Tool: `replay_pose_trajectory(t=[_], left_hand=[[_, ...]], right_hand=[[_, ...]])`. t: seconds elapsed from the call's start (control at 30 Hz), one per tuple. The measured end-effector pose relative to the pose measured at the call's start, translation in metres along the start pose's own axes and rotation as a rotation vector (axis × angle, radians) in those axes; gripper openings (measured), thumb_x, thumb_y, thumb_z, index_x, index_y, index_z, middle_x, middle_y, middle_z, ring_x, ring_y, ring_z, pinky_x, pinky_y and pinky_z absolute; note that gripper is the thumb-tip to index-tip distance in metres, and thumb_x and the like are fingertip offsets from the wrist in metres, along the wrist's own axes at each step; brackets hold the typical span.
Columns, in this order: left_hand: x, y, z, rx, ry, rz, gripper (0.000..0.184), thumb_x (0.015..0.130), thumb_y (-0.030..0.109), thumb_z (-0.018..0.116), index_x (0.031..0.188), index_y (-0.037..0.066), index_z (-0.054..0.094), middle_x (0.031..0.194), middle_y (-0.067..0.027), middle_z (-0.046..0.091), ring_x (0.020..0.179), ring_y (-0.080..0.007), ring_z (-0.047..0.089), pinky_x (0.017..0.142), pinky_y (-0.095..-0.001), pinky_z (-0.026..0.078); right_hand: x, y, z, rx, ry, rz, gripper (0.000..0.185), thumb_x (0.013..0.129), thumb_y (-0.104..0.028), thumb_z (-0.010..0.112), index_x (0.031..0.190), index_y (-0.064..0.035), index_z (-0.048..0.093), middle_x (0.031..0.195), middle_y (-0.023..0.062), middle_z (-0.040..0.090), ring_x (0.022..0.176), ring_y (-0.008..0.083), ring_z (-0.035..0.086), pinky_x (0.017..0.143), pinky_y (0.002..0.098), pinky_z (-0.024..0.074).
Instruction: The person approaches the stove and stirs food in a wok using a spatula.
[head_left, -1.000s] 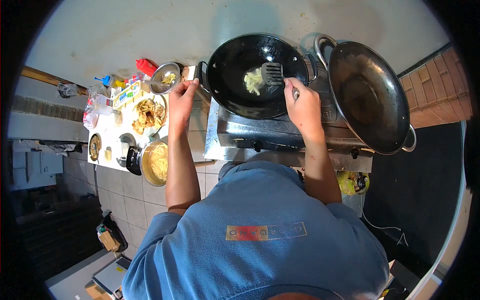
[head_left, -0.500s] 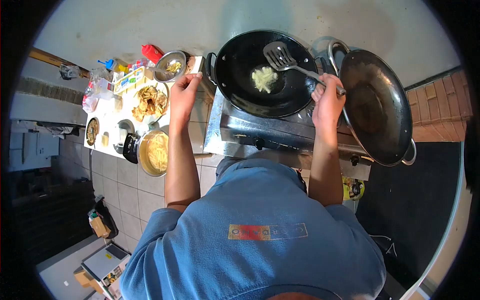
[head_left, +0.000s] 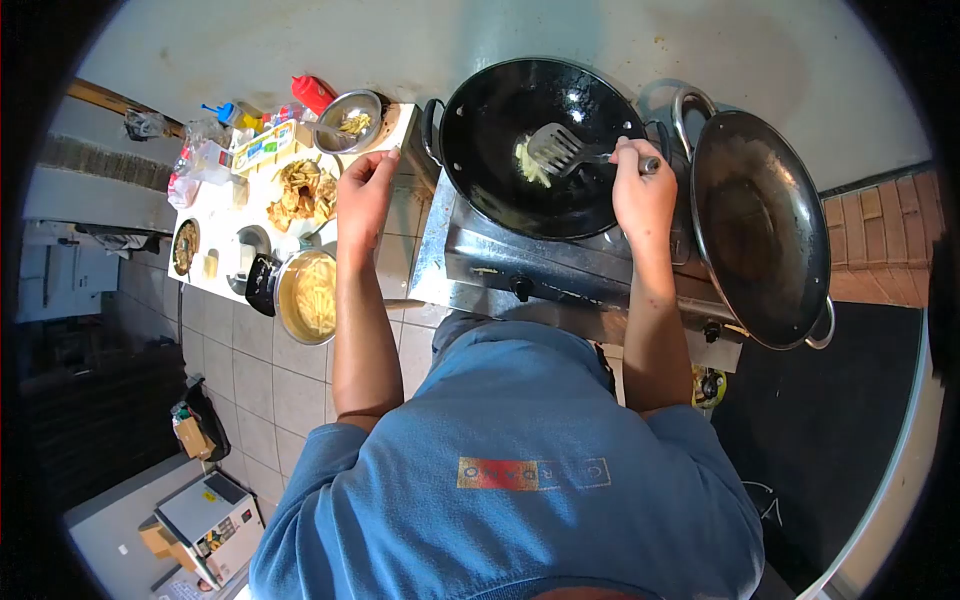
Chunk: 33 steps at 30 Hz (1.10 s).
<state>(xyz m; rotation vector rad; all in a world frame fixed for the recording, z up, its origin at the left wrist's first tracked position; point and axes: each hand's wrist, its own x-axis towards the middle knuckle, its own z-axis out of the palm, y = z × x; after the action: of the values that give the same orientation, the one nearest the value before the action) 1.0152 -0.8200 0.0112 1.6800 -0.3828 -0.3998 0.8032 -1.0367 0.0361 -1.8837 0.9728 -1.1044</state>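
My right hand [head_left: 644, 192] is wrapped round the handle of a slotted spatula [head_left: 556, 150]. The spatula's head is over pale food pieces [head_left: 531, 163] in the black wok [head_left: 500, 110] on the stove. My left hand [head_left: 366, 200] is raised left of the wok, near its left handle, with thumb and fingertips pinched together; whatever they hold, if anything, is too small to make out. A metal bowl [head_left: 352, 122] with some yellowish pieces stands just beyond my left hand. Below and left of that hand is a pot [head_left: 309, 299] of pale strips.
A second, larger wok [head_left: 755, 230] leans at the right of the stove [head_left: 480, 262]. On the white table [head_left: 222, 222] at left are a plate of browned food [head_left: 300, 195], a red bottle [head_left: 313, 93] and a blue-capped yellow bottle [head_left: 236, 115]. Brickwork [head_left: 880, 235] is at far right.
The spatula went from the food up and right, then came back down over it. My right hand shifted right overall. My left hand stays pinched, while the view has shifted slightly.
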Motion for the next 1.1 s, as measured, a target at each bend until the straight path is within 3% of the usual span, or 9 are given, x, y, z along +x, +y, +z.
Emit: replay_pose_trajectory(t=[0.17,0.27,0.4,0.5,0.67,0.77,1.0,1.1], left_hand=[[-0.004,0.005,-0.003,0.021,0.026,-0.030,0.024,0.086,0.028,0.064,0.088,0.004,0.064,0.069,0.0084,0.047,0.059,-0.0016,0.033,0.053,-0.0186,0.026],[-0.006,0.007,-0.004,0.017,0.029,-0.019,0.024,0.087,0.023,0.063,0.090,-0.001,0.064,0.074,0.0044,0.054,0.067,-0.0036,0.043,0.060,-0.0187,0.034],[-0.012,0.001,-0.006,0.021,0.026,-0.018,0.024,0.087,0.023,0.063,0.090,-0.001,0.064,0.075,0.0038,0.056,0.068,-0.0039,0.044,0.062,-0.0186,0.036],[-0.014,0.000,-0.006,0.024,0.026,-0.007,0.025,0.087,0.023,0.063,0.091,-0.001,0.064,0.076,0.0036,0.057,0.069,-0.0041,0.045,0.063,-0.0186,0.036],[-0.013,-0.007,-0.007,0.026,0.014,-0.037,0.025,0.087,0.024,0.063,0.091,-0.001,0.064,0.078,0.0034,0.058,0.071,-0.0044,0.046,0.065,-0.0185,0.036],[-0.015,-0.004,-0.008,0.013,0.023,-0.022,0.025,0.087,0.024,0.063,0.092,-0.001,0.064,0.079,0.0032,0.057,0.071,-0.0043,0.046,0.065,-0.0184,0.036],[-0.015,-0.006,-0.014,-0.012,0.057,-0.042,0.025,0.088,0.024,0.063,0.091,0.000,0.064,0.078,0.0032,0.058,0.071,-0.0044,0.046,0.065,-0.0187,0.037],[-0.017,-0.011,-0.017,-0.012,0.038,-0.050,0.025,0.088,0.024,0.063,0.092,-0.001,0.064,0.079,0.0028,0.058,0.072,-0.0046,0.047,0.066,-0.0187,0.037]], right_hand=[[-0.006,-0.017,0.003,-0.073,-0.115,0.061,0.034,0.086,-0.034,0.059,0.068,-0.0053,0.060,0.055,0.0151,0.053,0.056,0.0337,0.057,0.053,0.0371,0.0418],[-0.006,-0.009,0.005,-0.211,-0.158,-0.143,0.042,0.086,-0.041,0.059,0.064,-0.0052,0.058,0.055,0.0167,0.052,0.056,0.0402,0.053,0.051,0.0404,0.0408],[0.000,-0.017,-0.005,-0.249,-0.273,-0.107,0.044,0.088,-0.042,0.054,0.064,-0.0049,0.056,0.058,0.0182,0.054,0.061,0.0406,0.055,0.053,0.0425,0.0418],[0.010,-0.012,-0.008,-0.339,-0.241,-0.141,0.043,0.089,-0.041,0.053,0.067,-0.0053,0.057,0.061,0.0183,0.055,0.063,0.0402,0.055,0.054,0.0433,0.0421],[0.007,-0.006,0.001,-0.177,-0.253,-0.301,0.027,0.088,-0.025,0.059,0.072,-0.0028,0.058,0.065,0.0198,0.056,0.063,0.0391,0.056,0.054,0.0403,0.0421],[0.002,-0.009,0.000,-0.061,-0.259,-0.293,0.025,0.088,-0.024,0.059,0.075,-0.0030,0.060,0.065,0.0193,0.056,0.062,0.0379,0.056,0.054,0.0403,0.0416],[0.004,0.003,0.008,-0.126,-0.197,-0.398,0.024,0.089,-0.023,0.058,0.075,-0.0028,0.058,0.064,0.0176,0.055,0.061,0.0377,0.055,0.054,0.0399,0.0413],[-0.002,0.002,0.012,-0.065,-0.248,-0.333,0.025,0.089,-0.023,0.058,0.074,-0.0027,0.057,0.064,0.0173,0.055,0.062,0.0380,0.054,0.053,0.0400,0.0410]])
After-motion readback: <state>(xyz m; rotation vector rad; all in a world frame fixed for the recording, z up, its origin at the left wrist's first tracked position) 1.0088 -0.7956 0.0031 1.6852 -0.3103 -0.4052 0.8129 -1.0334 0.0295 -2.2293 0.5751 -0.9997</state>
